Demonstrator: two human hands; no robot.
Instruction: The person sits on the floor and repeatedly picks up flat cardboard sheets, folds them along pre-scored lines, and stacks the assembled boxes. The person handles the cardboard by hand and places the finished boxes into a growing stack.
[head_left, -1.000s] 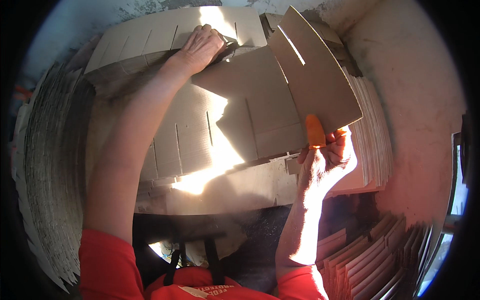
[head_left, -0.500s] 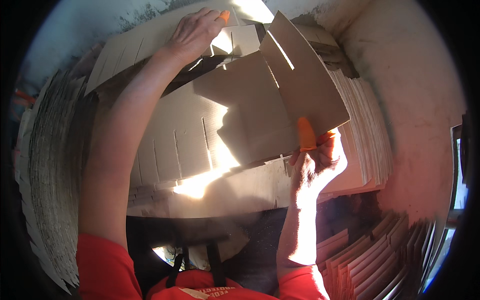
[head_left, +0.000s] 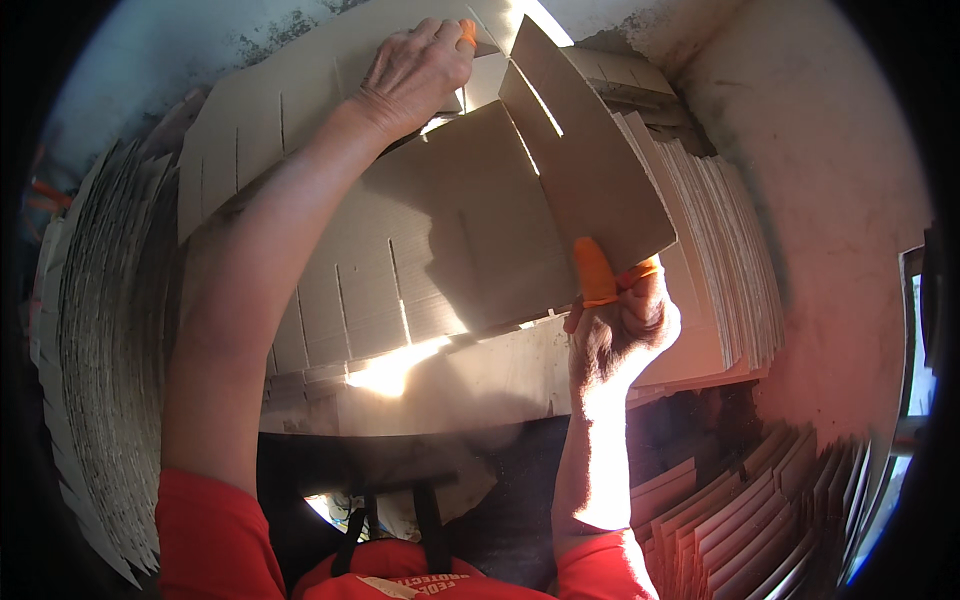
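Observation:
My right hand (head_left: 625, 310), with orange finger covers, pinches the near corner of a brown slotted cardboard sheet (head_left: 590, 150), whose right panel is folded up. Farther off, my left hand (head_left: 420, 75) has its fingers closed, an orange cover on one fingertip. It is at a second slotted cardboard sheet (head_left: 260, 110), which slants up at the far left; its grip is partly hidden behind the hand. Below both hands lies a stack of slotted cardboard sheets (head_left: 375, 290), partly in shadow and partly in bright sunlight.
A tall stack of cardboard (head_left: 110, 330) stands on the left, another (head_left: 725, 250) on the right. Several cardboard pieces (head_left: 740, 520) stand on edge at the lower right. A stained wall (head_left: 830, 200) rises on the right.
My left hand has moved slightly right, and the far sheet has shifted and tilted with it. My right hand and its folded sheet have moved a little left.

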